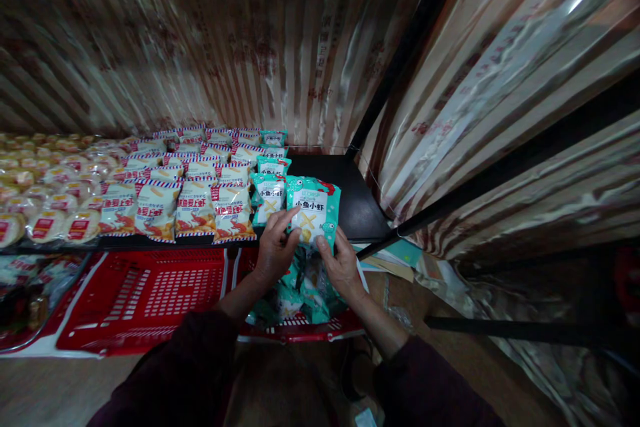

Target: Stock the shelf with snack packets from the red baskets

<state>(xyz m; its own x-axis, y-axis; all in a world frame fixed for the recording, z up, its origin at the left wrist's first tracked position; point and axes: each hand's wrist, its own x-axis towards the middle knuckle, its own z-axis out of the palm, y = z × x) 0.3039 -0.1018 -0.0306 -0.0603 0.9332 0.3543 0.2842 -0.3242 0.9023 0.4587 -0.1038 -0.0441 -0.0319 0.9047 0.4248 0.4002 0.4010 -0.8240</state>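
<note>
Left hand (277,247) and right hand (344,268) both grasp one green bag (320,210) by its lower sides, thumbs on the front. Bag at 12 o'clock from thumbs, long axis roughly 12 to 6; hands about equally near. Upright green row (271,195) close at 10 o'clock, contact unclear; white packets (193,210) beyond at 9. Black shelf (357,197) at 2, dark bar (435,209) slanting at 3. Red basket (320,331) holding more bags (289,303) at 6 o'clock

The left sleeve (170,373) and the right sleeve (435,387) are dark plum, close to black in this dim light. Both look wide and plain to me, ending on the forearms (383,327); the left hand (275,250) and right hand (344,268) are bare.
</note>
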